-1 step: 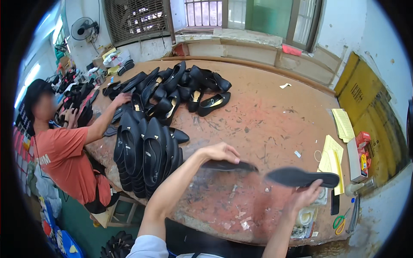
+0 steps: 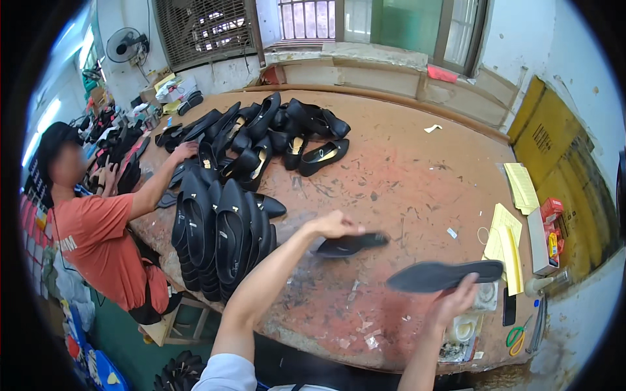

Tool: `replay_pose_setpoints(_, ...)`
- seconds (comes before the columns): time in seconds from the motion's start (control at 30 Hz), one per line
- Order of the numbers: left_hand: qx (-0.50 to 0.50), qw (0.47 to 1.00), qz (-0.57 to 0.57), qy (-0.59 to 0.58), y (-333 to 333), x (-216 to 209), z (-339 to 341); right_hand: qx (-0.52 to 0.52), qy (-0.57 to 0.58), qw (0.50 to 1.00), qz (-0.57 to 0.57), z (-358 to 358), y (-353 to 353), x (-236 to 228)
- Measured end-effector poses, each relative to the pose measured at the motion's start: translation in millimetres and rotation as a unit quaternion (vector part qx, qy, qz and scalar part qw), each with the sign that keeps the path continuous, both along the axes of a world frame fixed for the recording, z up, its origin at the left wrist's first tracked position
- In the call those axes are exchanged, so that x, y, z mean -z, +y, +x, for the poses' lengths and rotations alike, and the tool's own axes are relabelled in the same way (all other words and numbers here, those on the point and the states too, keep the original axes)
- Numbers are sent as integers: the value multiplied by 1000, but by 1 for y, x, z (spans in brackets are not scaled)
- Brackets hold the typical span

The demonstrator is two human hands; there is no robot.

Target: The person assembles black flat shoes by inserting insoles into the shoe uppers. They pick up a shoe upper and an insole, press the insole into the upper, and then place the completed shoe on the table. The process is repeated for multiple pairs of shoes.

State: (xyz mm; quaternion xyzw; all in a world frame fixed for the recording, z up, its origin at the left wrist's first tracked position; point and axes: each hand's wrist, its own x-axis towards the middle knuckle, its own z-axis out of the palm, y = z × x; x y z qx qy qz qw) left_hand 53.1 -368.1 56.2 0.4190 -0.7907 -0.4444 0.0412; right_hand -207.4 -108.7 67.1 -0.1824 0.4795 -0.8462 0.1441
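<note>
My right hand (image 2: 458, 301) grips a flat black shoe sole (image 2: 430, 277) near its wider end, its pointed end turned to the left above the near part of the table. Further left, my left hand (image 2: 336, 225) has its fingers closed at the upper edge of a second dark, sole-shaped piece (image 2: 352, 245), blurred by motion. Whether this piece touches the table, I cannot tell. Just left of my left forearm stand stacked black pointed shoes (image 2: 233, 238) with small bright ornaments.
A heap of black shoes (image 2: 261, 133) covers the far left of the table (image 2: 404, 176). A co-worker (image 2: 98, 228) in an orange shirt reaches into it. At right lie yellow paper pads (image 2: 505, 238), a box (image 2: 544, 241), a phone (image 2: 509, 306), scissors (image 2: 516, 339) and a white cup (image 2: 463, 328).
The sole in my right hand has shifted slightly left and down. My left hand has moved a little right and up, and its piece shows more of its face.
</note>
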Motion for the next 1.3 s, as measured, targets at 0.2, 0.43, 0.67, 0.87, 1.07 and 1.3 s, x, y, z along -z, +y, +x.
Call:
replay_pose_setpoints(0.2,-243,804,-458,-293,-143,14,4,-68,138,962,227,49,24,89)
replay_pose_setpoints(0.43,-173,901,-281,-282,-166,-20,22,-116,244,920,285,53,9,85)
replay_pose_setpoints(0.67,-146,832,-534,-23,12,-73,-1,-168,126,954,212,52,11,81)
replay_pose_setpoints(0.87,-96,949,-218,207,219,-89,36,-229,-85,961,132,62,128,-18)
replay_pose_setpoints(1.07,40,983,-90,156,295,-5,94,-384,354,810,266,41,163,-67)
replay_pose_setpoints(1.3,-217,952,-200,76,363,11,61,-442,565,618,321,60,104,-34)
